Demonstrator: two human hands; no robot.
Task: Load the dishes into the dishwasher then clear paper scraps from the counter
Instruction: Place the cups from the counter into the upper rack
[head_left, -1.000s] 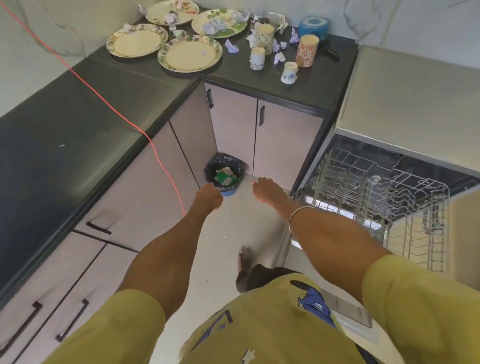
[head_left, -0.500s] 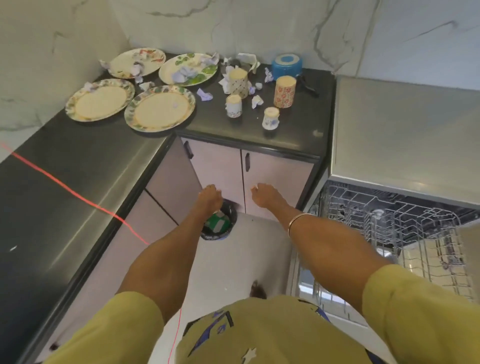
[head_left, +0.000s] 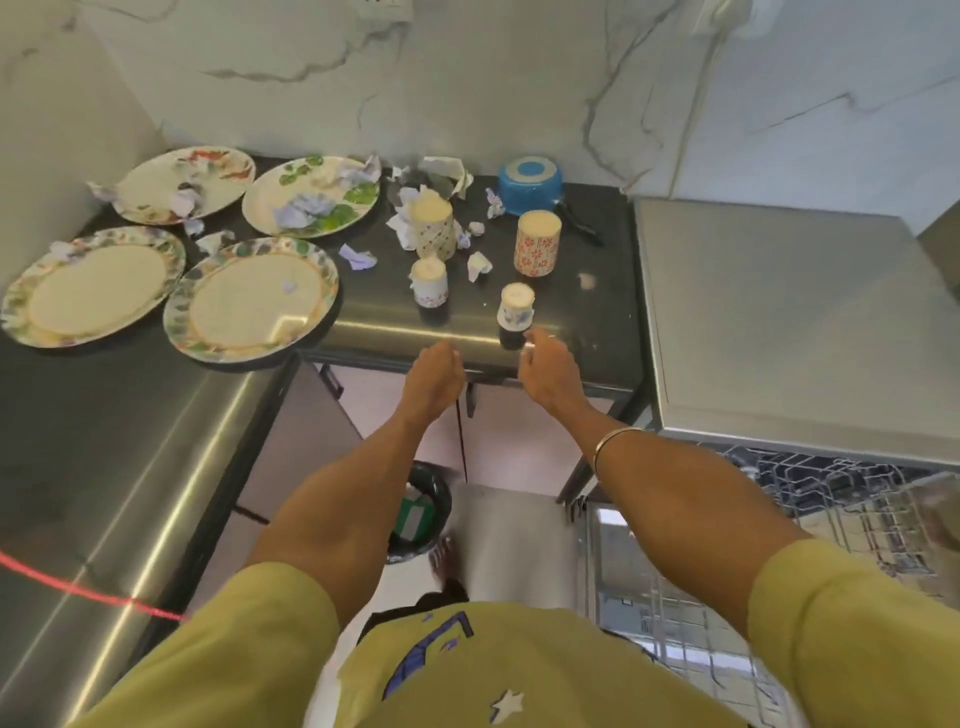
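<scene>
The dark counter (head_left: 597, 312) runs along two walls and meets in a corner. To its right stands the dishwasher (head_left: 789, 322), door down, with its wire rack (head_left: 810, 499) pulled out and bare of dishes. Four plates (head_left: 249, 299) lie flat on the counter near the corner, two in front and two behind. To the right of them stand four cups (head_left: 537, 241), and behind these a blue pan (head_left: 530, 187) sits upside down. Crumpled paper scraps (head_left: 358, 257) lie on the plates and among the cups. A bin (head_left: 421, 509) stands on the floor below. The left hand (head_left: 434, 371) hovers at the counter edge, fingers curled loosely, holding nothing. The right hand (head_left: 545, 369) reaches toward the nearest small cup (head_left: 516, 306), fingers relaxed, just short of it.
</scene>
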